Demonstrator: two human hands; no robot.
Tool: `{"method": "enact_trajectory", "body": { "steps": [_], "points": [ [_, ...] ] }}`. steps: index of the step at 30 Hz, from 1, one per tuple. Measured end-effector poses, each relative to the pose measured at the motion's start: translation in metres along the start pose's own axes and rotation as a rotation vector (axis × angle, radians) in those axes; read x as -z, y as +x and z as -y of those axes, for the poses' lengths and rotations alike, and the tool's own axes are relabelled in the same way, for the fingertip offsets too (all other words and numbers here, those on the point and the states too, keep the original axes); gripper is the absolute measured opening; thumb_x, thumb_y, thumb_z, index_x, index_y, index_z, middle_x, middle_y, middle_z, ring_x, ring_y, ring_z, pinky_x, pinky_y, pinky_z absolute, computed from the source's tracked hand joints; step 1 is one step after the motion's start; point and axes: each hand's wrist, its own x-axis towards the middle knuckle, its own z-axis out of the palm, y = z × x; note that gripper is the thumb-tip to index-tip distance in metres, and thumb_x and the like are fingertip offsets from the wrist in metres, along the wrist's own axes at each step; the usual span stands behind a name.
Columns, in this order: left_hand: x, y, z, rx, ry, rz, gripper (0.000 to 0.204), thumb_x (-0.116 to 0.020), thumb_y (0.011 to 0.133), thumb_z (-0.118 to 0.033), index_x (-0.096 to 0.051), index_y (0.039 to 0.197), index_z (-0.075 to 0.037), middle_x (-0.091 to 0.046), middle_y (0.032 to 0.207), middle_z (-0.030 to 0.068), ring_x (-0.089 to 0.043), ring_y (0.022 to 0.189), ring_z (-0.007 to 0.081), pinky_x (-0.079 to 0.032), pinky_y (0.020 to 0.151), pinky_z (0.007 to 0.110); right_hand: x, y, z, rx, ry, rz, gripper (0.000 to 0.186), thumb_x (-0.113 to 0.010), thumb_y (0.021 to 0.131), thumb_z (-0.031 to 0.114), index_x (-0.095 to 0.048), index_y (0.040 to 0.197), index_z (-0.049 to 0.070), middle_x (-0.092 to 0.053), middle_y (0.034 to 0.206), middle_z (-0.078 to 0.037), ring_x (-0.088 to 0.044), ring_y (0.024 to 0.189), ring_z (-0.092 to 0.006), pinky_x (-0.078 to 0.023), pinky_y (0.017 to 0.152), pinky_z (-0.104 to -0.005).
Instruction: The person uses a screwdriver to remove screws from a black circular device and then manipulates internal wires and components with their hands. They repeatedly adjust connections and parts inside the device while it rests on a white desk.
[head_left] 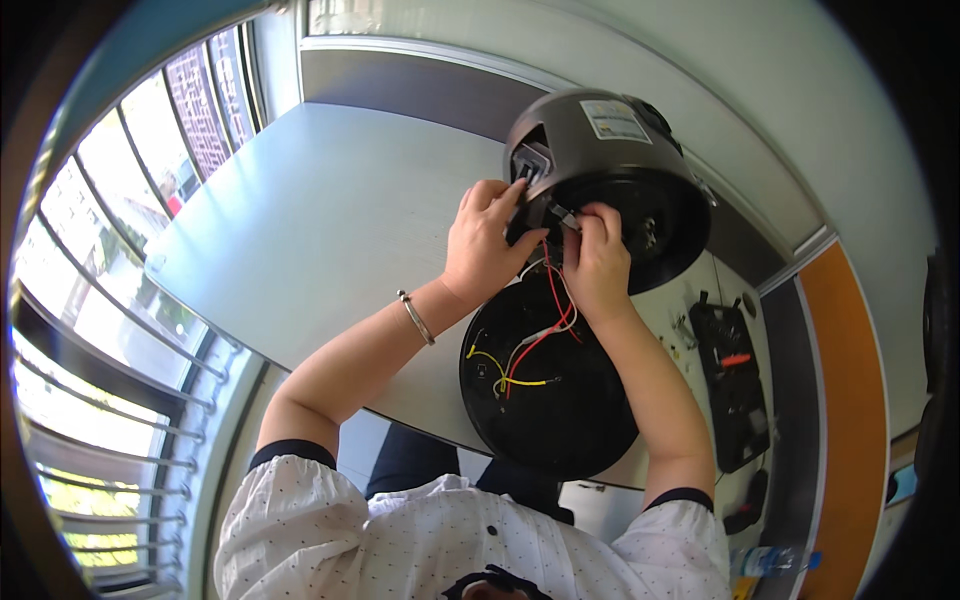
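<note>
A dark grey-brown round appliance housing, like a rice cooker body, lies on its side with its hollow underside facing me. My left hand is at its left edge. The index fingertip presses by the rectangular side opening, and the thumb reaches below it, closed about a dark part I cannot make out. Close beside it, my right hand pinches a small grey connector-like piece at the rim. Red and white wires run from there down to a round black base cover, where yellow wires lie too.
The pale table spreads to the left, with a barred window beyond it. On the right lie an open black tool case with a red-handled tool, and small metal parts. A partition stands behind the housing.
</note>
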Motion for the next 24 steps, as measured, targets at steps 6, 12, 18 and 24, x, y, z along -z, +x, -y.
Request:
{"method": "enact_trajectory", "body": {
  "steps": [6,12,18,24],
  "points": [
    [0.002,0.004,-0.002,-0.049,0.004,-0.046,0.055,-0.074,0.058,-0.009,-0.058,0.110,-0.001,-0.054,0.102,0.0102,-0.051,0.097,0.0296,-0.046,0.081,0.036,0.002,0.002,-0.003,0.032,0.060,0.006,0.017,-0.063,0.075,0.001,-0.051,0.086,-0.001,-0.052,0.097,-0.014,-0.059,0.066,-0.0328,-0.050,0.055,-0.0388],
    [0.005,0.002,0.004,-0.152,0.031,-0.051,0.053,-0.072,0.059,-0.006,-0.058,0.110,0.001,-0.054,0.101,0.0096,-0.051,0.096,0.0283,-0.048,0.078,0.035,0.001,0.007,0.005,0.022,0.018,0.028,0.017,-0.062,0.075,0.002,-0.053,0.089,0.000,-0.051,0.097,-0.014,-0.060,0.066,-0.0318,-0.050,0.055,-0.0381],
    [0.006,0.002,0.005,-0.176,0.016,-0.034,0.053,-0.071,0.060,-0.006,-0.057,0.110,0.002,-0.053,0.101,0.0097,-0.051,0.095,0.0286,-0.048,0.078,0.035,0.010,0.015,0.016,-0.042,0.083,0.081,0.023,-0.063,0.074,0.004,-0.056,0.096,0.001,-0.052,0.097,-0.013,-0.060,0.067,-0.0302,-0.050,0.058,-0.0372],
    [0.000,0.002,0.003,-0.192,0.016,-0.051,0.053,-0.069,0.059,-0.005,-0.057,0.110,0.002,-0.053,0.101,0.0109,-0.051,0.095,0.0299,-0.047,0.079,0.036,0.019,0.020,0.018,-0.191,0.185,0.145,0.020,-0.065,0.071,0.007,-0.060,0.089,0.000,-0.058,0.090,-0.014,-0.060,0.072,-0.0324,-0.050,0.064,-0.0392]
  ]
}}
